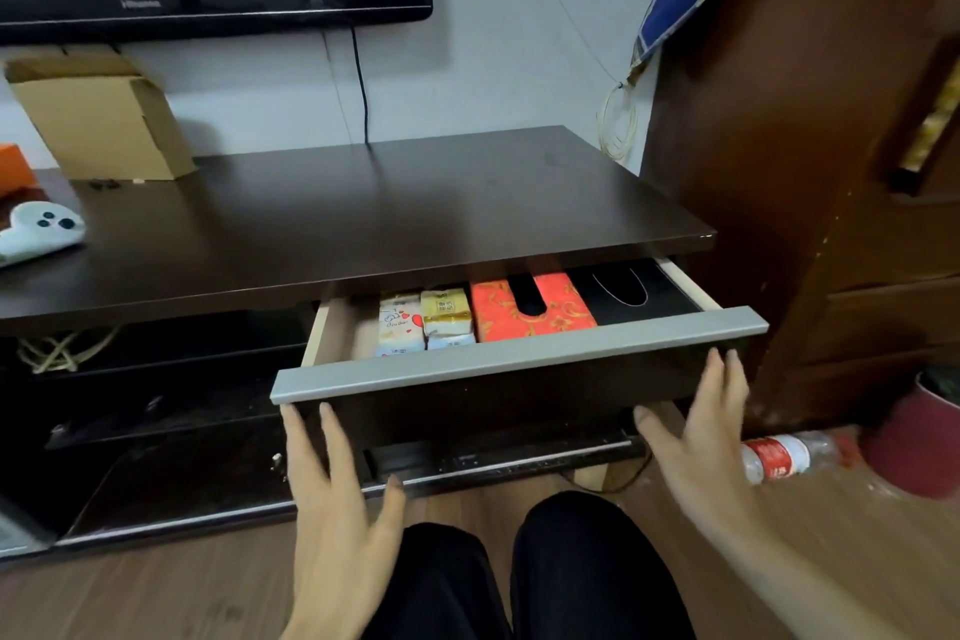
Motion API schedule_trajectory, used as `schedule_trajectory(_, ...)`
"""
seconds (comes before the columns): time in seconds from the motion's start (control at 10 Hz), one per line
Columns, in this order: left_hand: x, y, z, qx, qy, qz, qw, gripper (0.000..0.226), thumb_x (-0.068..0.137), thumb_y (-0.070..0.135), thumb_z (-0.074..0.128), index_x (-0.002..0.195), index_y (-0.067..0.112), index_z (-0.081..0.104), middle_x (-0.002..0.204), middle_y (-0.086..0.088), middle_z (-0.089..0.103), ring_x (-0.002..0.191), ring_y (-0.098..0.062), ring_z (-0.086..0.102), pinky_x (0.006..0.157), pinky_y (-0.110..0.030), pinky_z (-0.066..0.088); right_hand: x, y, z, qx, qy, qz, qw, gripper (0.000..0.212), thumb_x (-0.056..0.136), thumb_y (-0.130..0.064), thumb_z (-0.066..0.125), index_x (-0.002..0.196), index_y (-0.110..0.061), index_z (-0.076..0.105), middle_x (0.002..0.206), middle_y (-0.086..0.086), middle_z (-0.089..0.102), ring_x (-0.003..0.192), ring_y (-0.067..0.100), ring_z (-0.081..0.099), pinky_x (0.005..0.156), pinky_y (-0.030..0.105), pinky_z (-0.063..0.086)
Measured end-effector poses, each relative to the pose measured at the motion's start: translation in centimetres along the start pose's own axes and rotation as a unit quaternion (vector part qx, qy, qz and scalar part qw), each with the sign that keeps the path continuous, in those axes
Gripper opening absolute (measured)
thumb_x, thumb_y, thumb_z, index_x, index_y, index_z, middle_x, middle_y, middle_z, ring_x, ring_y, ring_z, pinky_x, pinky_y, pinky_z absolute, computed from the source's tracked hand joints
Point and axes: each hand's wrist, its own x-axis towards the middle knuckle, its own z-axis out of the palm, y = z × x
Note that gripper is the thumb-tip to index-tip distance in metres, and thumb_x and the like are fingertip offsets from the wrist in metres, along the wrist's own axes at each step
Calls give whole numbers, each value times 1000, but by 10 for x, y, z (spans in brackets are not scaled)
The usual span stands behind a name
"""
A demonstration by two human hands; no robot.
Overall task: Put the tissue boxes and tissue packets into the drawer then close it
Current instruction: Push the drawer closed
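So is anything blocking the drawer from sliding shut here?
Nothing visible. The red tissue box, black tissue box and tissue packets sit below the drawer rim; both hands are open at its front.

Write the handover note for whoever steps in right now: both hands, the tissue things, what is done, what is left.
Left hand: open, empty, fingers spread, fingertips just below the drawer front's left end.
Right hand: open, empty, at the drawer front's right end; contact unclear.
Drawer: partly pulled out. Inside, left to right: tissue packets, red tissue box, black tissue box.
Done: the tissue boxes and packets in view are in the drawer.
Left: push the drawer shut with both hands. An orange item at the tabletop's left edge is cut off; check whether it belongs.
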Motion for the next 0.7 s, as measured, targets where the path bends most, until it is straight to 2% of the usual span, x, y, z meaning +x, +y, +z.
schedule_trajectory(0.1, 7, -2, 5, -7, -11, 18, 1000, 102, 91, 16, 68, 160, 23, -7, 159, 15, -39, 153, -12, -16, 109, -31, 27, 11, -9, 17, -7, 0, 18, 1000, 99, 97, -20, 69, 164, -11, -3, 172, 1, -18, 158, 24, -6, 118, 31, 9)
schedule_trajectory(0.2, 27, -5, 10, 16, -18, 7, 1000, 98, 92, 18, 66, 160, 20, -4, 159, 14, -39, 154, -23, 7, 91, -27, 38, 32, -14, 28, -7, -5, 28, 1000, 99, 97, -18, 67, 164, -10, -5, 172, 4, -19, 158, 27, -9, 112, 28, 7)
schedule_trajectory(0.3, 53, -11, 15, 33, -31, 9, 999, 96, 93, 18, 66, 161, 16, -2, 161, 9, -38, 153, -29, 17, 94, -30, 46, 56, -18, 38, -18, -13, 29, 999, 98, 97, -15, 67, 163, -9, -5, 172, 7, -18, 158, 31, -8, 112, 28, 10)
schedule_trajectory(0.4, 81, -19, 15, 38, -55, 5, 998, 94, 93, 19, 64, 160, 16, -2, 160, 9, -39, 144, -30, 39, 95, -36, 52, 79, -23, 48, -42, -34, 35, 998, 99, 96, -17, 67, 163, -11, -5, 172, 8, -18, 158, 33, -5, 123, 45, 15)
schedule_trajectory(0.5, 110, -24, 16, 72, -99, -13, 992, 92, 95, 21, 63, 161, 16, -1, 159, 10, -39, 117, -25, 62, 84, -35, 55, 107, -22, 54, -75, -81, 45, 993, 100, 96, -21, 68, 164, -13, -5, 172, 5, -19, 159, 34, 0, 124, 57, 19)
schedule_trajectory(0.6, 138, -26, 15, 64, -151, -26, 986, 89, 97, 20, 62, 161, 16, -1, 166, 5, -24, 150, -22, 27, 109, -30, 38, 129, -27, 48, -64, -136, 55, 987, 94, 97, -24, 67, 165, -17, 2, 174, 3, -8, 159, 30, 3, 126, 50, 16)
schedule_trajectory(0.7, 155, -29, 10, 72, -199, -38, 977, 84, 98, 18, 60, 161, 17, 5, 169, 0, -10, 155, -18, 1, 120, -33, 17, 140, -23, 42, -11, -154, 61, 986, 86, 97, -22, 67, 164, -22, 15, 172, 5, 16, 158, 27, 15, 126, 46, 19)
